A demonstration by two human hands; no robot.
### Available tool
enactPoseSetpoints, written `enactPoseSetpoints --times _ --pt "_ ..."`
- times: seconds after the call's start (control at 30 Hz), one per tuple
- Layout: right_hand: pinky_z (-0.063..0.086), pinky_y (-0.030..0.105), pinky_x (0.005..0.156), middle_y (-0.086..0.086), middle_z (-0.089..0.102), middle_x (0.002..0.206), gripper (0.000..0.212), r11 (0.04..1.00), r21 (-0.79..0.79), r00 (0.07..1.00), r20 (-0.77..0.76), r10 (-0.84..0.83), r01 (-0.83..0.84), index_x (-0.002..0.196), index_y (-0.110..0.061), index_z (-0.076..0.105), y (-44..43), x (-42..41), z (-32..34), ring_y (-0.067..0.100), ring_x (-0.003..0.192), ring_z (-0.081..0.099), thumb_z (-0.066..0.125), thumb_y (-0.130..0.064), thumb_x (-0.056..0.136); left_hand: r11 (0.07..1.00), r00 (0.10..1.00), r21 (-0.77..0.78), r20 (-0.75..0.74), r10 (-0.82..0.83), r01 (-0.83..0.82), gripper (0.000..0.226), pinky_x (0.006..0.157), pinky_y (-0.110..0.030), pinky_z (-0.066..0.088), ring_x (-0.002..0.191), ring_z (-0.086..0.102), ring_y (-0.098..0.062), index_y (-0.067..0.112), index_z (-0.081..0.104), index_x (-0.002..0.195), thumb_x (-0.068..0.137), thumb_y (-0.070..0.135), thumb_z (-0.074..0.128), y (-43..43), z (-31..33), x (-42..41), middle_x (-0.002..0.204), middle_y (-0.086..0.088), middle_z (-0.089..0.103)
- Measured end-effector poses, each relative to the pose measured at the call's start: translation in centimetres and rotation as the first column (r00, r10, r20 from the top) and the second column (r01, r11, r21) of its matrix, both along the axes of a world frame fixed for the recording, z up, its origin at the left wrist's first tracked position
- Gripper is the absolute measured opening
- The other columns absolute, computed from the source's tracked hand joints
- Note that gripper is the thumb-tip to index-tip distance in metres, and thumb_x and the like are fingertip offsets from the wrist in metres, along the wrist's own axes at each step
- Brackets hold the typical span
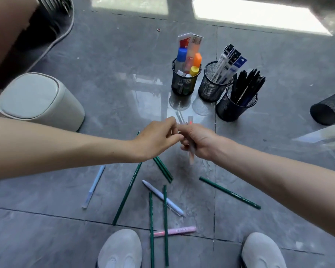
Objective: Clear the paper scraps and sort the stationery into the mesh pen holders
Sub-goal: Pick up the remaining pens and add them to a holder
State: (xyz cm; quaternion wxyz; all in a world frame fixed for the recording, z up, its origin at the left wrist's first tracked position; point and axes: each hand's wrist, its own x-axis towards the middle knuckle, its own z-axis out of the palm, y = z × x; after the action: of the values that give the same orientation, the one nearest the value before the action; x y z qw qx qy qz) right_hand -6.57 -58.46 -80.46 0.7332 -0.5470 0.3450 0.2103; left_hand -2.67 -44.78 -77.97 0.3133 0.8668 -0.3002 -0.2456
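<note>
Several pens point(190, 120) are being gripped in the curled fingers of the right hand point(200, 143) and pinched near their tops by the left hand point(156, 139), probably being gathered for the holders point(235, 106) at one o'clock, pencils point(127, 192) being left on the floor point(104, 55) at six o'clock.

Both forearms bare, stretched forward and low, converging at centre; left comes in from the left edge, right from the lower right. Left hand point(156, 141): back upward, wrist straight, fingers curled, thumb and fingertips pinching the pens point(191, 155) where the two hands meet. Right hand point(200, 142): knuckles upward, fist wrapped round the same pens, which protrude above and below it. Hands touching.
</note>
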Motion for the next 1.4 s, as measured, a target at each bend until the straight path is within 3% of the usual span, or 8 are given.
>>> enactPoseSetpoints --times 0.1,0.27,0.43,0.73,0.93,1.13,1.27,1.4 --pt "0.021 0.018 0.037 -0.005 0.026 0.043 0.024 0.996 -0.056 0.996 -0.056 0.066 -0.070 0.068 -0.011 0.058 -0.1 -0.4 0.0 0.009 0.037 0.022 0.063 -0.024 0.088 0.899 0.911 0.289 0.154 -0.382 0.328 0.018 0.055 -0.031 0.031 0.070 0.048 -0.019 0.019 0.044 0.088 0.094 0.035 0.050 2.5 -0.7 -0.8 0.077 0.005 0.053" --pt "0.032 0.018 0.039 -0.002 0.039 0.043 0.028 0.977 0.082 0.968 -0.140 0.207 -0.197 0.093 -0.012 0.055 0.5 -1.5 -0.5 0.010 0.037 0.034 0.041 -0.034 0.100 0.340 0.454 0.626 -0.024 -0.891 0.702 0.027 0.075 -0.037 0.040 0.101 0.046 -0.024 0.010 0.049 0.110 0.088 0.026 0.054 5.4 -3.6 -2.9 0.112 -0.007 0.047" --pt "0.033 0.017 0.038 0.000 0.048 0.056 0.008 0.935 0.052 0.926 -0.135 0.354 -0.350 0.097 -0.011 0.058 1.1 -2.5 -1.1 0.006 0.040 0.038 0.051 -0.013 0.096 0.337 0.264 0.624 0.210 -0.941 0.705 0.020 0.062 -0.032 0.045 0.078 0.056 -0.023 0.013 0.056 0.092 0.074 0.013 0.066 6.3 -6.3 -3.4 0.088 -0.004 0.058" --pt "0.027 0.014 0.036 -0.009 0.041 0.045 0.030 0.691 -0.090 0.696 -0.143 0.703 -0.717 0.075 -0.012 0.056 1.1 -3.3 1.3 0.003 0.038 0.031 0.065 -0.039 0.086 0.594 0.515 0.298 0.304 -0.801 0.748 0.032 0.050 -0.039 0.040 0.061 0.047 -0.026 0.015 0.040 0.103 0.081 -0.004 0.052 6.5 -3.6 1.3 0.075 -0.007 0.055" --pt "0.034 0.018 0.045 -0.006 0.050 0.055 0.029 0.769 -0.082 0.773 -0.054 0.632 -0.634 0.062 -0.017 0.053 2.6 -3.7 0.3 0.006 0.048 0.043 0.069 -0.026 0.084 0.699 0.592 0.201 0.404 -0.697 0.686 0.036 0.065 -0.030 0.046 0.082 0.052 -0.015 0.025 0.047 0.109 0.084 0.004 0.062 5.1 -1.9 1.2 0.100 0.005 0.061" --pt "0.034 0.017 0.037 0.000 0.048 0.051 0.037 0.855 0.014 0.855 0.008 0.518 -0.519 0.062 -0.015 0.041 2.8 -3.0 0.2 0.007 0.038 0.040 0.062 -0.025 0.090 0.983 0.920 0.121 0.353 -0.172 0.137 0.022 0.067 -0.034 0.041 0.089 0.048 -0.020 0.014 0.049 0.101 0.088 0.026 0.062 8.8 -1.7 0.5 0.098 0.001 0.048" --pt "0.041 0.016 0.037 0.005 0.058 0.053 0.036 0.869 0.129 0.876 -0.018 0.483 -0.477 0.071 -0.006 0.055 3.1 -3.3 0.0 0.007 0.036 0.048 0.057 -0.035 0.091 0.798 0.982 0.577 0.164 0.097 -0.175 0.028 0.067 -0.034 0.038 0.088 0.053 -0.028 0.017 0.043 0.091 0.088 0.040 0.059 14.1 -2.9 0.7 0.090 -0.001 0.054" --pt "0.029 0.017 0.038 -0.002 0.042 0.040 0.033 0.850 0.082 0.850 -0.051 0.525 -0.520 0.080 -0.005 0.061 3.1 -3.7 -0.6 0.006 0.032 0.031 0.059 -0.037 0.090 0.631 0.984 0.765 0.018 0.179 -0.129 0.038 0.070 -0.034 0.044 0.091 0.057 -0.028 0.015 0.042 0.089 0.085 0.048 0.061 17.6 -5.1 -0.2 0.091 -0.004 0.059"
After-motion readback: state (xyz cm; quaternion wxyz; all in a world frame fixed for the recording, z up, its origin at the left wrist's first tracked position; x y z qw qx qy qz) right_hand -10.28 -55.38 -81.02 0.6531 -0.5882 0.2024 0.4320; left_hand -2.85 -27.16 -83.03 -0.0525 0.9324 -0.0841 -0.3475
